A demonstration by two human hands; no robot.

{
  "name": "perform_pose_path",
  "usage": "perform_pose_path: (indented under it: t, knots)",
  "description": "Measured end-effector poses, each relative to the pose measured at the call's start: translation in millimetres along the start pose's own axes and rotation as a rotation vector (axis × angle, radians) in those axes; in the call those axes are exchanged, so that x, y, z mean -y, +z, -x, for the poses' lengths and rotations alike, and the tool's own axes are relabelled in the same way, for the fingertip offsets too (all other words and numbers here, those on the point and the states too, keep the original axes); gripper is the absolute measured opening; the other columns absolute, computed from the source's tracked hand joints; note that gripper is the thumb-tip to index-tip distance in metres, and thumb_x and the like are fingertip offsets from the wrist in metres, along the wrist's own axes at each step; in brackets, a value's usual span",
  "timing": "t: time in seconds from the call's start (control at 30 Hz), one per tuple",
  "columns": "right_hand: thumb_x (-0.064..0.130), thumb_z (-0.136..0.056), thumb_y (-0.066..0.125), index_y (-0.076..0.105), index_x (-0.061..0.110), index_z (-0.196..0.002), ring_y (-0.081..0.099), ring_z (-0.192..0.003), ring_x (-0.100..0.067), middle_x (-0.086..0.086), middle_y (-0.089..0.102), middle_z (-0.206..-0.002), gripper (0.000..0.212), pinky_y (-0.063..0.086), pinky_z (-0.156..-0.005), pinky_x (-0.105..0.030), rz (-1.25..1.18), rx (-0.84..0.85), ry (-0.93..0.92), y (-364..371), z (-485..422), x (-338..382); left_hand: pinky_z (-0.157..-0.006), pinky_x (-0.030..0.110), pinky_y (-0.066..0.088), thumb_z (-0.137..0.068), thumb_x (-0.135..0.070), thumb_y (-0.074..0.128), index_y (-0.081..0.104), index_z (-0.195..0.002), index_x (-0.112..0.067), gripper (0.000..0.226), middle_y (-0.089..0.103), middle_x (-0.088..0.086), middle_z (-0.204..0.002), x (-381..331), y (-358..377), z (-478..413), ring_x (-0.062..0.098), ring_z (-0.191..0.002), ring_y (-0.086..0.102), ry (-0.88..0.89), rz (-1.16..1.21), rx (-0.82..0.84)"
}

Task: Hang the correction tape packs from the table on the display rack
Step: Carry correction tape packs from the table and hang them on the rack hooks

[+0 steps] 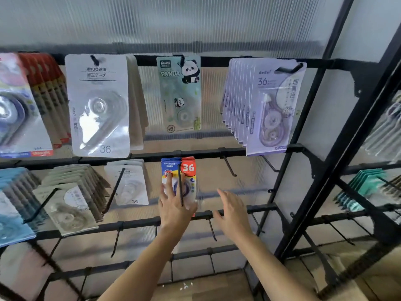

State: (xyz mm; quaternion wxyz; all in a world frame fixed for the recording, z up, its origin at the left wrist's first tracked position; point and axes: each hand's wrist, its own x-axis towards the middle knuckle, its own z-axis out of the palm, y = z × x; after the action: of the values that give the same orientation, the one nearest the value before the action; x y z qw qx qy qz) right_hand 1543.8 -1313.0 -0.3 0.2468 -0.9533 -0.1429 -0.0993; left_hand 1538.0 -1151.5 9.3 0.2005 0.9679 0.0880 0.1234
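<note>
The correction tape packs [188, 168], blue, red and yellow with a white "36" on the red corner, hung on a black peg [180, 187] in the middle row of the display rack [288, 213], just below the centre of the view. They stood upright, long axis vertical, printed fronts facing the camera and card tops up under the rail [195, 152]. At least three card tops showed, fanned one behind another; the exact count could not be told. The left hand [173, 208] lay flat against the front pack with fingers straight and spread, the peg passing between two of them, nothing gripped. The right hand [233, 211], blurred, hovered just right of the packs with fingers spread wide, holding nothing. One panda pack [179, 94] hung alone above, beside a purple stack [269, 109] of about nine. Two bare pegs [229, 167] stuck out right of the task packs.
</note>
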Motion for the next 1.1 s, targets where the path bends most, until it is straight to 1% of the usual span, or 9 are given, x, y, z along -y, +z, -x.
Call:
perform_pose_path:
  t: [0.2, 0.3, 0.43, 0.53, 0.67, 0.73, 0.83, 0.9, 1.1]
  knots:
    - [0.032, -0.096, 0.052, 0.02, 0.023, -0.15, 0.024, -0.141, -0.017, 0.002, 0.03, -0.152, 0.064, 0.019, -0.116, -0.033, -0.004, 0.041, 0.028, 0, -11, 3, -0.115, 0.046, -0.009, -0.096, -0.048, 0.044, -0.038, -0.134, -0.03, 0.093, -0.036, 0.009, -0.151, 3, 3, -15, 0.037, -0.141, -0.024, 0.003, -0.178, 0.066]
    - [0.031, -0.096, 0.051, 0.02, 0.022, -0.15, 0.024, -0.141, -0.017, 0.001, 0.03, -0.152, 0.062, 0.018, -0.116, -0.033, 0.002, 0.04, 0.011, -2, -6, 5, -0.113, 0.047, -0.012, -0.097, -0.048, 0.04, -0.047, -0.123, -0.026, 0.094, -0.04, 0.013, -0.148, 8, 2, -6, 0.037, -0.14, -0.025, 0.018, -0.288, 0.062]
    - [0.03, -0.097, 0.05, 0.021, 0.02, -0.15, 0.025, -0.141, -0.019, -0.002, 0.033, -0.15, 0.061, 0.018, -0.115, -0.033, 0.034, 0.059, -0.036, -6, 11, 5, -0.109, 0.044, -0.017, -0.095, -0.047, 0.043, -0.044, -0.133, -0.025, 0.097, -0.044, 0.012, -0.139, 18, 11, 22, 0.033, -0.137, -0.029, 0.011, -0.249, 0.078]
    - [0.03, -0.095, 0.053, 0.023, 0.018, -0.15, 0.029, -0.139, -0.021, -0.003, 0.035, -0.149, 0.063, 0.023, -0.115, -0.035, 0.024, 0.092, -0.061, -4, 30, 5, -0.115, 0.044, -0.01, -0.095, -0.043, 0.046, -0.04, -0.135, -0.028, 0.096, -0.042, 0.007, -0.139, 28, 16, 55, 0.03, -0.138, -0.028, -0.01, -0.215, 0.108]
    - [0.023, -0.089, 0.062, 0.039, 0.01, -0.143, 0.047, -0.125, -0.03, -0.011, 0.051, -0.133, 0.061, 0.039, -0.105, -0.043, 0.028, 0.142, -0.137, 5, 62, 13, -0.118, 0.044, -0.002, -0.094, -0.039, 0.05, -0.026, -0.142, -0.024, 0.091, -0.027, 0.006, -0.153, 48, 12, 101, 0.033, -0.145, -0.012, -0.083, -0.157, 0.137]
    - [0.02, -0.086, 0.064, 0.044, 0.006, -0.139, 0.054, -0.114, -0.033, -0.014, 0.057, -0.123, 0.059, 0.045, -0.097, -0.047, 0.013, 0.146, -0.184, 14, 78, 17, -0.118, 0.045, 0.001, -0.092, -0.036, 0.054, -0.01, -0.15, -0.023, 0.087, -0.013, 0.011, -0.158, 60, 8, 124, 0.033, -0.146, -0.006, -0.117, -0.102, 0.096]
    - [0.025, -0.093, 0.056, 0.033, 0.011, -0.146, 0.042, -0.128, -0.026, -0.01, 0.046, -0.138, 0.059, 0.033, -0.108, -0.037, 0.01, 0.258, -0.207, 23, 104, 30, -0.117, 0.043, 0.001, -0.092, -0.032, 0.054, -0.002, -0.152, -0.023, 0.083, -0.01, 0.011, -0.159, 78, 0, 161, 0.031, -0.146, -0.006, -0.19, -0.085, 0.087]
    - [0.027, -0.095, 0.052, 0.027, 0.014, -0.148, 0.036, -0.134, -0.025, -0.009, 0.04, -0.144, 0.06, 0.028, -0.111, -0.036, 0.009, 0.321, -0.228, 31, 119, 39, -0.117, 0.041, 0.0, -0.092, -0.031, 0.052, -0.004, -0.152, -0.024, 0.083, -0.012, 0.01, -0.159, 91, -4, 184, 0.029, -0.146, -0.008, -0.255, -0.099, 0.098]
    - [0.031, -0.097, 0.048, 0.021, 0.019, -0.15, 0.025, -0.14, -0.024, -0.007, 0.029, -0.153, 0.061, 0.022, -0.114, -0.036, 0.051, 0.517, -0.302, 57, 158, 80, -0.119, 0.042, 0.005, -0.09, -0.033, 0.058, 0.009, -0.152, -0.025, 0.08, 0.0, 0.008, -0.16, 130, -21, 252, 0.028, -0.146, 0.001, -0.438, -0.058, 0.008]
